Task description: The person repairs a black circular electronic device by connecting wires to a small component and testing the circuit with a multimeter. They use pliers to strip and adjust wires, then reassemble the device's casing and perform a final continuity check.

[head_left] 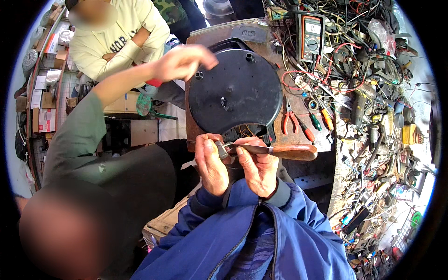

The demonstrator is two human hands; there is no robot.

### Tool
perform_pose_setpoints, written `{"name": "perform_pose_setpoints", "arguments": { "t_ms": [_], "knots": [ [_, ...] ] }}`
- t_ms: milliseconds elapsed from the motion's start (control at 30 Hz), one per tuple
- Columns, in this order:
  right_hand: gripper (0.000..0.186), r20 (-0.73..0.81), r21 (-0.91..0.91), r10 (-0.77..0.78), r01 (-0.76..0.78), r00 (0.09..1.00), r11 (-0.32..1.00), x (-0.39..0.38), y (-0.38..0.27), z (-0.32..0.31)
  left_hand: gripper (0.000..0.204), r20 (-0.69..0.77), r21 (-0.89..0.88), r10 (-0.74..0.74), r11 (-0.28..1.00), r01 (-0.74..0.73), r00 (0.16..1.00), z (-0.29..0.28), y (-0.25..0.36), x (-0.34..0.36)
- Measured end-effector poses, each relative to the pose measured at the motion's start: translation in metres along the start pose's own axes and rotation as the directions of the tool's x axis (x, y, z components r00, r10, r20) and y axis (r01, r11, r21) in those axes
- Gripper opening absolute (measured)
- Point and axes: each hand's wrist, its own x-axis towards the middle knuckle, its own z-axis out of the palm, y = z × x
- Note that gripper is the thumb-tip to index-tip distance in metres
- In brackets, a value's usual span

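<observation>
My left hand (pixel 211 165) is closed around a small grey piece (pixel 221 149), perhaps a connector or terminal, partly hidden by the fingers. A knife (pixel 294 151) with a brown wooden handle is gripped in my right hand (pixel 258 171). Its handle sticks out to the right, and the blade runs left to the grey piece, where thumb and fingers of both hands meet. Just beyond my hands lies a round black appliance housing (pixel 233 93), with a cut-out at its near edge where some wiring shows.
Red-handled pliers (pixel 290 119) and several screwdrivers (pixel 305 132) lie right of the housing. Behind them is a multimeter (pixel 311 41) amid heaped cables and parts. At left a co-worker's hand (pixel 184 63) reaches over the housing; another person (pixel 126 42) has folded arms.
</observation>
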Motion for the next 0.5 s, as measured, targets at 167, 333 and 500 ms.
{"name": "perform_pose_setpoints", "arguments": {
  "t_ms": [167,333,500],
  "knots": [
    [0.014,-0.002,0.145,0.095,-0.094,0.995,0.985,-0.007,0.000,0.005,0.037,0.010,0.164,0.151,0.975,-0.150,0.989,-0.001,-0.004,0.002],
    [0.015,-0.085,0.349,0.194,-0.153,0.977,0.925,-0.012,0.018,0.006,0.040,-0.025,0.054,0.094,0.994,-0.093,0.995,0.003,-0.015,-0.006],
    [0.016,-0.063,0.143,0.010,-0.001,0.998,0.990,0.000,-0.007,-0.009,0.040,-0.022,-0.179,-0.027,0.984,0.022,0.999,0.018,0.005,-0.006]
  ]
}}
